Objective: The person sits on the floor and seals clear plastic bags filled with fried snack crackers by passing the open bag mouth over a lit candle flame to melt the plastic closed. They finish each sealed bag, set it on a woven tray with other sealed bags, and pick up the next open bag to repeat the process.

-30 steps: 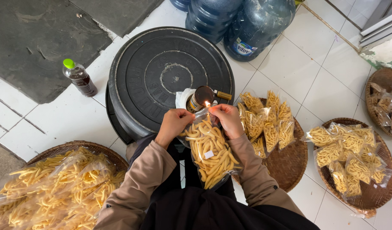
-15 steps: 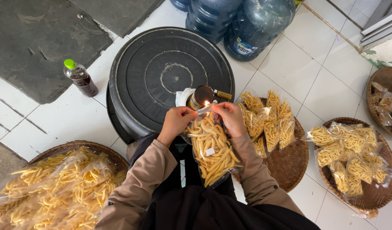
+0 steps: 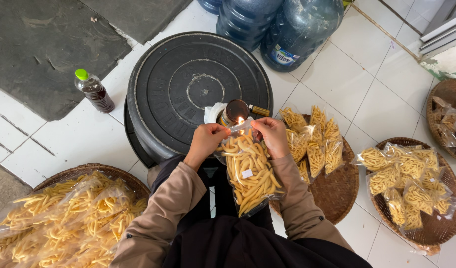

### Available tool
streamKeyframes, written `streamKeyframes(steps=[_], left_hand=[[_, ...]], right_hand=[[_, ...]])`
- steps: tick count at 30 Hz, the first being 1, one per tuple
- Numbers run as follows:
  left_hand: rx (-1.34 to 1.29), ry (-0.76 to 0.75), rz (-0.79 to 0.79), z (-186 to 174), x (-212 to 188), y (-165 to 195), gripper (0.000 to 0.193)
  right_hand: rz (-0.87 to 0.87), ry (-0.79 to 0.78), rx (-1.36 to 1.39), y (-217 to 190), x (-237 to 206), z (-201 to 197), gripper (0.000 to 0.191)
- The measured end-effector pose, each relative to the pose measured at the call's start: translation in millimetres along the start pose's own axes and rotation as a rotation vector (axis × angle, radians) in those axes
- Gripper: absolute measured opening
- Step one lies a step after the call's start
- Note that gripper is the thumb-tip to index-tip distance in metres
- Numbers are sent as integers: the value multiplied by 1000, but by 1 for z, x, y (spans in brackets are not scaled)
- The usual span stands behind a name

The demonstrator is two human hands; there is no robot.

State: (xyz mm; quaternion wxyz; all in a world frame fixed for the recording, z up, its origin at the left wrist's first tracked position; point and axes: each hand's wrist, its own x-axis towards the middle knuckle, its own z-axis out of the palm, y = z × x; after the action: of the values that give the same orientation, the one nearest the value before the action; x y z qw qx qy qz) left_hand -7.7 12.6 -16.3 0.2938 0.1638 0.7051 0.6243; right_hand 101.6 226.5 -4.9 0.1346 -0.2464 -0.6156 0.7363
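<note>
Both hands, left hand [image 3: 206,140] and right hand [image 3: 271,136], pinch the clear snack bag [image 3: 247,171] at the black drum lid's [image 3: 188,84] near edge, its mouth over the small flame [image 3: 240,120]; lingering there could, I reckon, melt a hole or singe fingertips

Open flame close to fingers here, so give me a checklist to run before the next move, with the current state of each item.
1. Left hand pinches the top edge of the clear bag of yellow snack sticks: ok.
2. Right hand pinches the same edge: ok.
3. Small flame burns at the bag's top edge, between the hands: ok.
4. Fingers apart from the flame: cannot tell, they are very close.
5. Lamp tin stands upright on the black drum lid: ok.
6. Woven tray of sealed packs lies beside the right arm: ok.
</note>
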Motion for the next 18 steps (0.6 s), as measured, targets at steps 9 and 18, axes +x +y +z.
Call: streamKeyframes(steps=[9,18], left_hand=[[-74,-3,3,2,1,-5,21],[-115,-5,-14,3,4,-13,20]], right_hand=[[6,20,-19,-3,2,-3,14],[-1,19,-15,-5,3,-6,13]])
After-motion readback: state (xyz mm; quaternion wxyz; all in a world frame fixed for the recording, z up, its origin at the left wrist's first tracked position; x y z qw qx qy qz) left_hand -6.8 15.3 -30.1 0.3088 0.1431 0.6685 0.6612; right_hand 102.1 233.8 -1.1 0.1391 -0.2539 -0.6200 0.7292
